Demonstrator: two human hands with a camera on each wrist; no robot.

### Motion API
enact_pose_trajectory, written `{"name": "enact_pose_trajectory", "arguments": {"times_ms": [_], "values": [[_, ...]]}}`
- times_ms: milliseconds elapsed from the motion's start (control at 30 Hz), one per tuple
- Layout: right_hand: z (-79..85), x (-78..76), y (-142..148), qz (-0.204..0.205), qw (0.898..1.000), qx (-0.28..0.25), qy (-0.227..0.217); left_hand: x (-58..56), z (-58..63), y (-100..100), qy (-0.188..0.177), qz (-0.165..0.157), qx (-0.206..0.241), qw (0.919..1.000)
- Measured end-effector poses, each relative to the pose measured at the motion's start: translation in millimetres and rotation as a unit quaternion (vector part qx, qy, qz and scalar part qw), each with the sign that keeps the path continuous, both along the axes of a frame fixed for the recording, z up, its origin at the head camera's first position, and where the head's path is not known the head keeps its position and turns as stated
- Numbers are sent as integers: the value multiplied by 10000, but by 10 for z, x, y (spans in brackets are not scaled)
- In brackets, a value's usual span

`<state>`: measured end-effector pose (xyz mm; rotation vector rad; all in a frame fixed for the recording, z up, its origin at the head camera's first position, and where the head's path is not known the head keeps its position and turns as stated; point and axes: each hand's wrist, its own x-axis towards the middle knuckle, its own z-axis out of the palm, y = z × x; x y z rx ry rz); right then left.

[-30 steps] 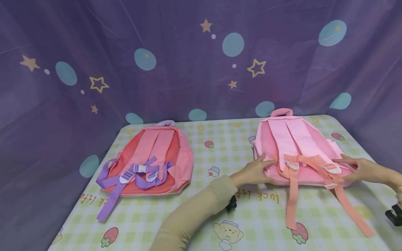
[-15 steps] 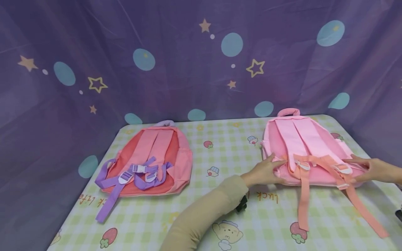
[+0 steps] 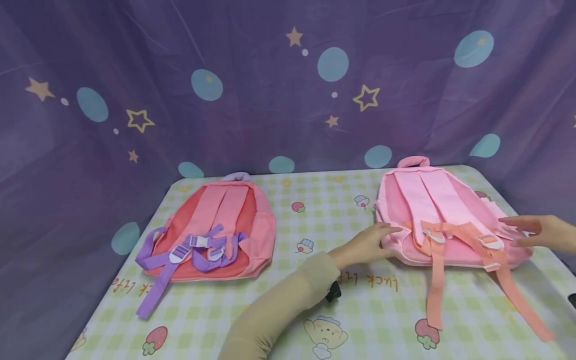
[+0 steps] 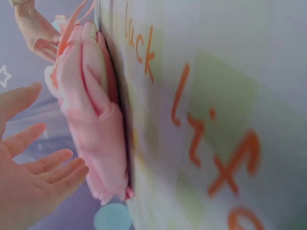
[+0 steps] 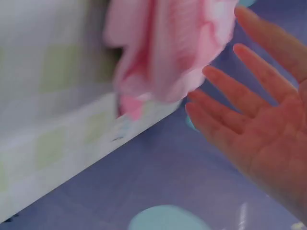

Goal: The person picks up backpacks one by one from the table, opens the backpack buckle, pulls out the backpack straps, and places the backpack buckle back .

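Gripping nothing with loosely spread left hand (image 3: 365,245) and right hand (image 3: 548,232). Flanking pink backpack (image 3: 450,206) at lower sides, presumably for balanced handling.

Pink bkpk (image 3: 450,205) (orange straps (image 3: 435,295)) — grn/wht checked cloth (image 3: 335,225)

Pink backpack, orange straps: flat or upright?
Flat: the backpack lies on the tablecloth, shoulder straps facing up; left wrist view shows its side along the cloth.

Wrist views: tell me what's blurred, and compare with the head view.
Left wrist: lettering softens toward the bottom; right wrist: pink backpack blurred, right hand clearer; head: pink backpack and coral backpack both fairly sharp.
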<state>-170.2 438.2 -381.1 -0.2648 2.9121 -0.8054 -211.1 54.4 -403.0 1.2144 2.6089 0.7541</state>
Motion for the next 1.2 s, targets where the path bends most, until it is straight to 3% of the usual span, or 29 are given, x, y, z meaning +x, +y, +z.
{"name": "enact_pose_trajectory", "arguments": {"times_ms": [133,333,500,767,1200], "values": [[164,-2,-292,-69,9984,-190,528,66,108,-168,135,81,-42,9999],[303,-26,-914,514,9891,-493,1288,165,231,-530,263,208,-112,9994],[361,-33,-1384,766,9885,-231,1284,181,240,-872,502,360,24,9981],[318,-161,-1941,1234,9858,-446,1046,206,224,-1373,658,663,358,9950],[217,-369,-2799,2318,9630,-893,1047,326,320,-2120,1306,1288,772,9800]]}}
